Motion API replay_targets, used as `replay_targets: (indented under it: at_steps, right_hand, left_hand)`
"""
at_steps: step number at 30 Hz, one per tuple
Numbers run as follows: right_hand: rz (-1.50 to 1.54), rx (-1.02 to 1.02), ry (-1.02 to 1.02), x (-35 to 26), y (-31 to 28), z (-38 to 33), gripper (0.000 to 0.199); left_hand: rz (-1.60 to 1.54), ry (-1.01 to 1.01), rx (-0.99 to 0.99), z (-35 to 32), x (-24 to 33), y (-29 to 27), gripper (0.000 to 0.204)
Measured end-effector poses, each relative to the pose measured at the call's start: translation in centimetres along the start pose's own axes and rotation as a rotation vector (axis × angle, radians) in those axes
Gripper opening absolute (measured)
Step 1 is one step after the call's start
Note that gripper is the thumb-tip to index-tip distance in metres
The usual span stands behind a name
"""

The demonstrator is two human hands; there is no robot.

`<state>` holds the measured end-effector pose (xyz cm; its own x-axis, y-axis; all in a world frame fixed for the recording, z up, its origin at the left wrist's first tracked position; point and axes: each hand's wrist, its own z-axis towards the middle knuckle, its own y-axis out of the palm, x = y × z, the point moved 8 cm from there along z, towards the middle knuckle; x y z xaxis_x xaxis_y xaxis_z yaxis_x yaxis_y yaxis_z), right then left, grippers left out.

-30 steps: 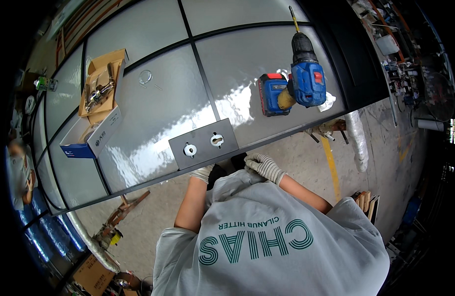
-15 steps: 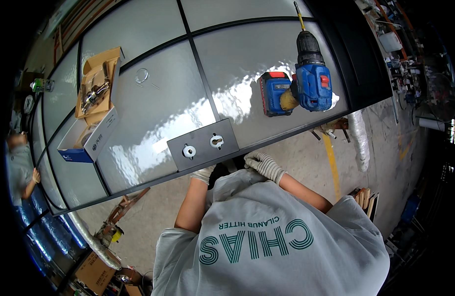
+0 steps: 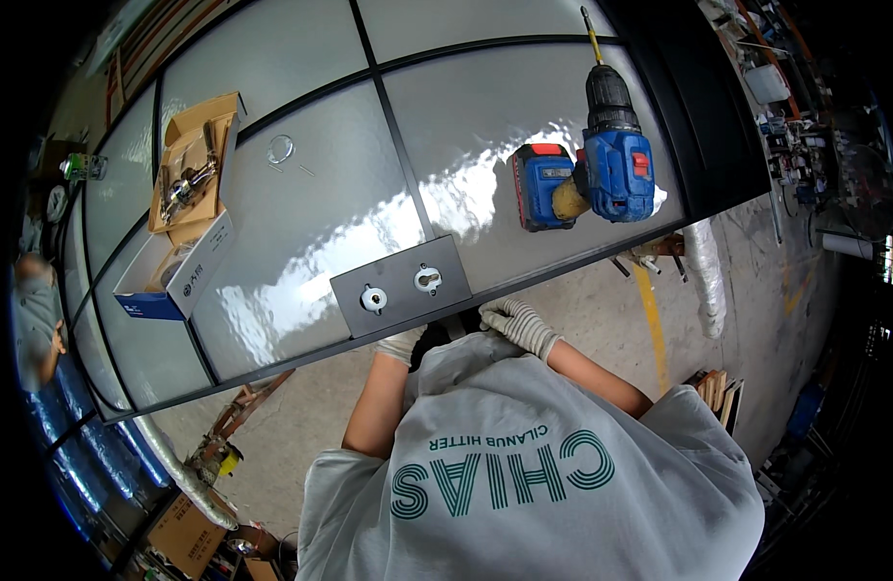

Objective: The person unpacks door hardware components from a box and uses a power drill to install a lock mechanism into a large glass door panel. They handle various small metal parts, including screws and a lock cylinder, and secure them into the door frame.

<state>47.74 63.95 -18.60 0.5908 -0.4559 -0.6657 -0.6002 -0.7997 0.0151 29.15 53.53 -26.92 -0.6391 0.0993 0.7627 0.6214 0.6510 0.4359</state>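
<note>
My left hand, in a pale glove, is at the near edge of a large dark-framed glass panel. Its fingers are hidden by the edge and my shirt. My right hand, in a striped glove, is just beyond that edge to the right, fingers curled inward; whatever is in them is out of sight. Directly above my hands, a dark grey lock plate with two white round fittings lies at the panel's edge. A blue cordless drill with a long bit rests farther right on the glass.
An opened cardboard box holding metal lock parts lies on the panel's left, near a clear ring. Another person stands beyond the left end. Wrapped supports show under the panel, and wooden pieces are at lower right.
At the far left, the other person's hand has drawn back from the panel's edge. My hands hold almost the same place, and the view has shifted very slightly.
</note>
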Motion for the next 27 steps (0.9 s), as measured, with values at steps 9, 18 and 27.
replay_targets:
  at_steps: [9, 18, 27]
  right_hand:
    - [-0.390, 0.042, -0.182, -3.5, 0.6, -1.0, 0.026]
    - [-0.557, -0.184, -0.325, -11.1, 3.8, -5.2, 0.028]
    - [-0.607, -0.252, -0.528, -18.4, 5.7, -5.7, 0.028]
  left_hand:
    - [-1.134, -0.188, -0.160, -6.9, 5.6, 6.5, 0.045]
    - [-0.744, 0.017, -0.218, -7.4, 4.9, 6.6, 0.060]
    - [-0.906, 0.002, 0.068, -7.3, 9.0, 9.3, 0.057]
